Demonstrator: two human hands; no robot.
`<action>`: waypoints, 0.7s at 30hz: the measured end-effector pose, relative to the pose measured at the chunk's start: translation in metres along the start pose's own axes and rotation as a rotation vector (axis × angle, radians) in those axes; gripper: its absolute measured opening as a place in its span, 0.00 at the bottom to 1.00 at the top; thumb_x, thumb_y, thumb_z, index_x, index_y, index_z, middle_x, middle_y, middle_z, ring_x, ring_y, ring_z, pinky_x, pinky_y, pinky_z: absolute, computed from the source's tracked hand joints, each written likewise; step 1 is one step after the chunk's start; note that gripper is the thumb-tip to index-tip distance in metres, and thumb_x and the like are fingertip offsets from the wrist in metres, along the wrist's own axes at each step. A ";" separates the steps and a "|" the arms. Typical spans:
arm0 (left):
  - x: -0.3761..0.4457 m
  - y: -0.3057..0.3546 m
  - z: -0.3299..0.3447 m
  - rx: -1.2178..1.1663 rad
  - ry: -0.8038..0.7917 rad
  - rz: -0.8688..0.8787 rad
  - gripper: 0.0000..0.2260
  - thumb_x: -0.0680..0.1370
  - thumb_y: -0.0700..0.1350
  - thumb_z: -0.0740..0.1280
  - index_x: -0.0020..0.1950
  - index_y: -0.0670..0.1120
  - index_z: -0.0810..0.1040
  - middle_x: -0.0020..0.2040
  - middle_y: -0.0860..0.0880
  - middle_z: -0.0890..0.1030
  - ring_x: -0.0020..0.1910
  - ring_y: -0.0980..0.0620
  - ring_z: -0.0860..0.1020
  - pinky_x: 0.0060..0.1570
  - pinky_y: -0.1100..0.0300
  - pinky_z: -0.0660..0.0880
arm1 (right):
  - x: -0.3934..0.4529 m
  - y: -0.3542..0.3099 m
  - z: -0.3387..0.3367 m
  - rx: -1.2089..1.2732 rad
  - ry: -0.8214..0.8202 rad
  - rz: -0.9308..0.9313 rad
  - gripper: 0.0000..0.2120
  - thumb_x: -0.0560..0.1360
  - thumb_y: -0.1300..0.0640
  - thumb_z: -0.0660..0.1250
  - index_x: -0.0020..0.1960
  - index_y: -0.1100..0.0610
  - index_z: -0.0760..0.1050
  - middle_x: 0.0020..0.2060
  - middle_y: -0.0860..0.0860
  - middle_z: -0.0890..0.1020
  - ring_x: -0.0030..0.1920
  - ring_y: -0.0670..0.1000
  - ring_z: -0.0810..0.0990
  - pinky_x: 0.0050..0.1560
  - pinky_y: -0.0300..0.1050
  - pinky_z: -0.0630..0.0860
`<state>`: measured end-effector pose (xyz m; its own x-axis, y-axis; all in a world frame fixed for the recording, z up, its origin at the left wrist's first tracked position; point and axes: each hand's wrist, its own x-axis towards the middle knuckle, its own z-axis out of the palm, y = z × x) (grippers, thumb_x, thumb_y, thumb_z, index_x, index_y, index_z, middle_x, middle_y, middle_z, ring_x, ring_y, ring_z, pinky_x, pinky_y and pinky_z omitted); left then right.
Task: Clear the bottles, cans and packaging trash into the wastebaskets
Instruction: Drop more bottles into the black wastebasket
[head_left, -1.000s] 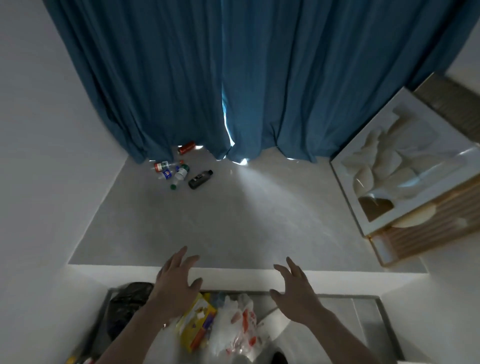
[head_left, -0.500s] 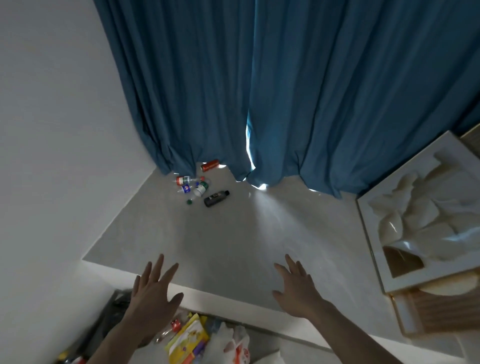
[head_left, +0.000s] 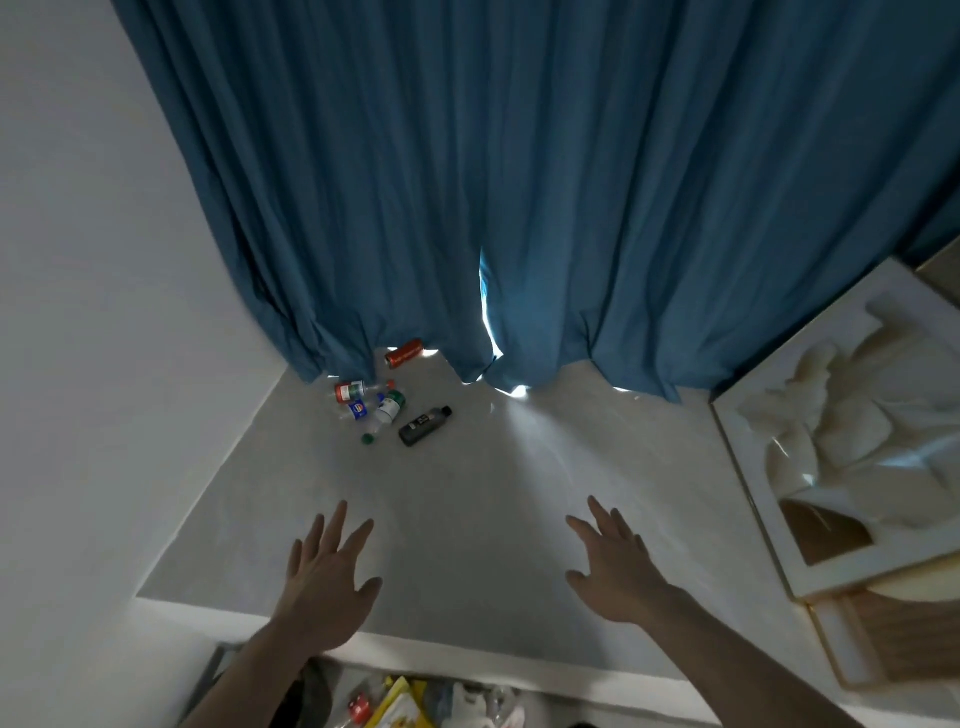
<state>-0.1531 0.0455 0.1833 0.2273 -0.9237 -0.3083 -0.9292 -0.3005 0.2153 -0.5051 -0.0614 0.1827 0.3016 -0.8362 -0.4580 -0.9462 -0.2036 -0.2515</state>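
A small heap of trash lies on the grey floor at the foot of the blue curtain: a red can (head_left: 403, 352), a clear bottle with a red label (head_left: 351, 390), a bottle with a blue label (head_left: 358, 409), a white and green bottle (head_left: 390, 406), a black bottle (head_left: 425, 426) and a green cap (head_left: 368, 439). My left hand (head_left: 324, 579) and my right hand (head_left: 613, 569) hover over the floor well short of the heap, fingers spread, holding nothing. Packaging trash (head_left: 400, 706), yellow and white, lies at the bottom edge below my arms.
A blue curtain (head_left: 519, 208) hangs across the back, with a lit gap at its middle. A white wall closes the left side. A white framed relief panel (head_left: 753, 467) leans on a wooden piece at the right. A low white ledge (head_left: 467, 652) crosses in front of me.
The view has tilted up and moved forward, so the trash heap looks nearer. Both hands have lifted off the packaging pile and now reach out over the floor.
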 end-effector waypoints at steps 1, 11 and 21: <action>0.006 0.000 0.000 -0.005 0.009 -0.005 0.34 0.81 0.61 0.61 0.82 0.60 0.47 0.81 0.52 0.33 0.81 0.45 0.37 0.79 0.44 0.43 | 0.008 0.001 -0.003 -0.003 -0.002 -0.006 0.36 0.81 0.44 0.62 0.83 0.46 0.47 0.81 0.49 0.36 0.81 0.59 0.38 0.79 0.63 0.48; 0.079 0.024 0.003 -0.045 0.051 -0.162 0.37 0.80 0.60 0.63 0.83 0.58 0.47 0.81 0.51 0.33 0.82 0.45 0.38 0.80 0.44 0.44 | 0.120 0.016 -0.055 -0.092 -0.038 -0.161 0.35 0.81 0.47 0.62 0.82 0.46 0.48 0.81 0.48 0.36 0.82 0.57 0.39 0.80 0.60 0.48; 0.221 0.018 0.042 -0.085 -0.127 -0.319 0.43 0.77 0.59 0.66 0.83 0.55 0.43 0.81 0.49 0.32 0.82 0.43 0.39 0.80 0.43 0.45 | 0.276 0.017 -0.031 -0.159 -0.164 -0.245 0.37 0.80 0.47 0.64 0.82 0.46 0.46 0.81 0.47 0.37 0.82 0.57 0.43 0.79 0.57 0.55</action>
<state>-0.1317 -0.1546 0.0802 0.4587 -0.7450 -0.4843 -0.7887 -0.5924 0.1642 -0.4419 -0.3119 0.0786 0.5250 -0.6618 -0.5351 -0.8457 -0.4763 -0.2407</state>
